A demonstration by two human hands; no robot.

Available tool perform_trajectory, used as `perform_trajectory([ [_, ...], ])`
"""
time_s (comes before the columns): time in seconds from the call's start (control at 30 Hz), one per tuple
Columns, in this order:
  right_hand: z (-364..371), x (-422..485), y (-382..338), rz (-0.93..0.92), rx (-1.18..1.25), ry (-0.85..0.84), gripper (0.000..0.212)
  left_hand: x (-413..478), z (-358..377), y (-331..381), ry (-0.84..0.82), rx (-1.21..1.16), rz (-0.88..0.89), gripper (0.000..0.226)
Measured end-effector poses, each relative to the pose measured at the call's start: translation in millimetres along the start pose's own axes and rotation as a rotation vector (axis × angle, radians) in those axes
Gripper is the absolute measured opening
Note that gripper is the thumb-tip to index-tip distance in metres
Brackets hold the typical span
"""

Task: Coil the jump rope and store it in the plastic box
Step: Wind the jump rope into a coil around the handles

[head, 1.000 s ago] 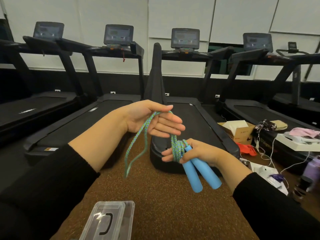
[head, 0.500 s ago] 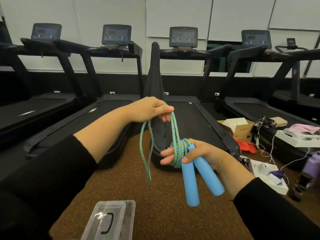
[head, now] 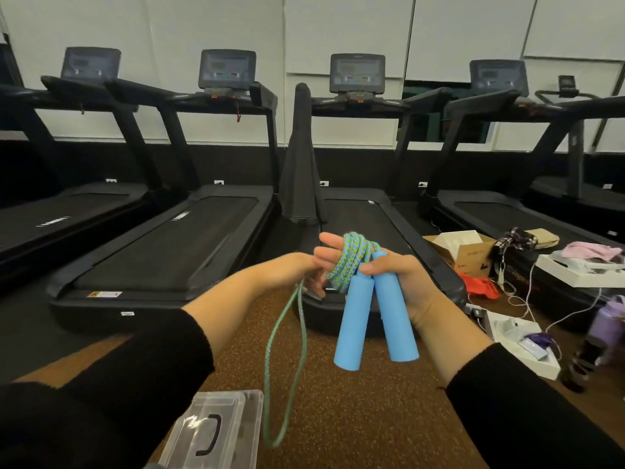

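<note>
My right hand (head: 402, 282) grips the two blue foam handles (head: 375, 319) of the jump rope, which point down. The green-and-blue braided rope (head: 351, 262) is wound in several turns around the fingers of that hand, just above the handles. My left hand (head: 314, 269) sits right against the coil and pinches the rope; a long loose loop (head: 287, 367) hangs from it down toward the floor. The clear plastic box (head: 216, 431), lid on with a black handle, lies on the floor below my left arm.
Several black treadmills (head: 189, 238) line the wall ahead. At the right on the floor are a cardboard box (head: 463, 248), white boxes, cables, red cloth and a purple bottle (head: 608, 323). Brown speckled flooring (head: 365, 418) lies beneath my hands.
My left hand has come down from above and closed in against the coil on my right hand. The loose loop now hangs lower. The handles have swung to point more straight down.
</note>
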State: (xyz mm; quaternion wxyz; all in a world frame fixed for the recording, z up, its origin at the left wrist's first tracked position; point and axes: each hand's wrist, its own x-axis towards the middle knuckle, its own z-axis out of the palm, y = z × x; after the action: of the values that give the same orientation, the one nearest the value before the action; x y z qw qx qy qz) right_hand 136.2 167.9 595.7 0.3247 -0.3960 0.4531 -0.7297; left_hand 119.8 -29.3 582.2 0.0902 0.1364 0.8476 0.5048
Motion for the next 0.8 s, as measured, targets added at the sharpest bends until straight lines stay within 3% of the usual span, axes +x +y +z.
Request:
perform_trajectory([
  [0.1, -1.1, 0.4, 1.1, 0.013, 0.001, 0.028, 0.056, 0.7, 12.7, -8.2, -0.044, -0.078, -0.046, 0.035],
  [0.2, 1.1, -0.3, 1.8, 0.017, -0.019, 0.135, 0.042, -0.9, 10.9, 2.7, -0.007, -0.068, 0.036, 0.026],
  [0.27, 1.9, -1.8, 1.7, -0.003, -0.034, 0.250, 0.034, -1.3, 7.4, 15.8, 0.079, -0.227, 0.131, 0.030],
  [0.33, 1.1, -2.2, 1.8, -0.021, -0.020, 0.251, 0.034, -4.8, 2.7, 28.0, 0.129, -0.454, 0.206, 0.035],
  [0.43, 2.1, 2.5, 3.9, 0.011, -0.021, 0.256, 0.039, -11.0, -1.8, 38.7, 0.013, -0.659, 0.271, 0.046],
  [0.57, 8.1, 3.2, 0.0, 0.030, 0.038, 0.271, 0.034, -13.1, 6.6, 43.9, -0.107, -0.608, 0.254, 0.057],
  [0.67, 7.2, 2.0, -0.6, 0.053, 0.075, 0.318, 0.056, -13.9, 8.9, 39.5, -0.079, -0.551, 0.287, 0.048],
  [0.8, 7.9, 3.9, -1.9, 0.044, 0.066, 0.370, 0.050, -17.8, 20.2, 32.8, -0.075, -0.592, 0.300, 0.039],
])
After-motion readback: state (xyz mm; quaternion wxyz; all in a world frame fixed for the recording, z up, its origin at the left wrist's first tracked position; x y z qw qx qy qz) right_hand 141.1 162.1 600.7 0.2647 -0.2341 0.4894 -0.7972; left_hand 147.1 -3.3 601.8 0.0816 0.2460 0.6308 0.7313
